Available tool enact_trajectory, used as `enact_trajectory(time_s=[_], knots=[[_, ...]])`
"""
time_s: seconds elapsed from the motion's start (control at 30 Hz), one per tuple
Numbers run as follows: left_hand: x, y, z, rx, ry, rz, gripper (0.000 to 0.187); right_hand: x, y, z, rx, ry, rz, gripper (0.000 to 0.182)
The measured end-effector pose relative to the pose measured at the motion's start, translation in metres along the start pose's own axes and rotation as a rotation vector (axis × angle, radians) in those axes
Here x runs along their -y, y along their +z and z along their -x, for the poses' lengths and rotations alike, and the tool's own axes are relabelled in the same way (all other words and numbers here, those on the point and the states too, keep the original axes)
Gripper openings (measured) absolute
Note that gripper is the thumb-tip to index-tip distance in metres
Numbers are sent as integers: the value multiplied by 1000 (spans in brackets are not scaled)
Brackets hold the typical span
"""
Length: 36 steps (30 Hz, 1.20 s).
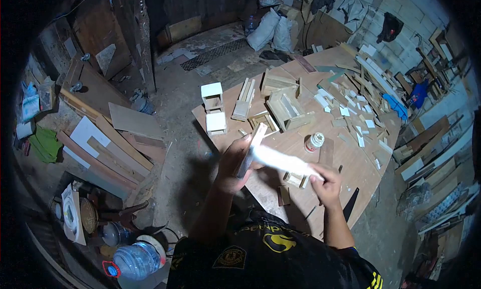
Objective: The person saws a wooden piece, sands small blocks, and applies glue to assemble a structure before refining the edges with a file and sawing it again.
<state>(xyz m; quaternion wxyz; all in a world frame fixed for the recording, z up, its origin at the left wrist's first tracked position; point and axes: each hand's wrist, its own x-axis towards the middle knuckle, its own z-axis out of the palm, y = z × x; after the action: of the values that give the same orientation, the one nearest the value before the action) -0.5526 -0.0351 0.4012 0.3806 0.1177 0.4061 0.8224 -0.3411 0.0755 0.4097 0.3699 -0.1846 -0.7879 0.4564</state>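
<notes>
My left hand (231,165) is closed around a narrow wooden piece (258,136), held upright above the table's near edge; one long side is in shadow. A glaring white elongated piece (280,160) reaches from it across to my right hand (326,185), whose fingers and thumb pinch its other end. Overexposure hides what that white piece is made of, and whether it is joined to the wood cannot be seen. Beneath it on the table sits a small wooden frame (295,180). An open jar (314,141) stands just beyond my right hand.
On the plywood table (260,191) lie wooden box frames (288,108), two white-topped small boxes (216,122), many scattered offcuts (350,103) and a dark pointed blade (351,204). Boards (112,154) lean at left. A large water bottle (135,261) is at lower left.
</notes>
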Motion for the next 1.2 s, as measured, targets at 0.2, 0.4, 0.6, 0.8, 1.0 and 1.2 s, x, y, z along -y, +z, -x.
enact_trajectory(time_s=[0.2, 0.4, 0.6, 0.8, 1.0, 1.2], knots=[[-17, -13, -10, 825, -178, 405, 28, 6, 10, -3, -134, 168, 6, 28], [-24, 7, 10, 195, -145, 83, 35, 3, 3, 0, -15, 10, -9, 28], [-24, -7, -3, 715, -155, 280, 31, 1, 10, -3, -199, 64, -18, 29], [-25, -8, -2, 642, -179, 243, 30, 5, 3, -4, -5, -122, 44, 29], [-23, -9, -5, 750, -167, 309, 30, -4, 9, -1, -219, 58, -8, 27], [-29, -4, -1, 697, -192, 274, 30, 3, 7, -1, -52, -67, 62, 28]])
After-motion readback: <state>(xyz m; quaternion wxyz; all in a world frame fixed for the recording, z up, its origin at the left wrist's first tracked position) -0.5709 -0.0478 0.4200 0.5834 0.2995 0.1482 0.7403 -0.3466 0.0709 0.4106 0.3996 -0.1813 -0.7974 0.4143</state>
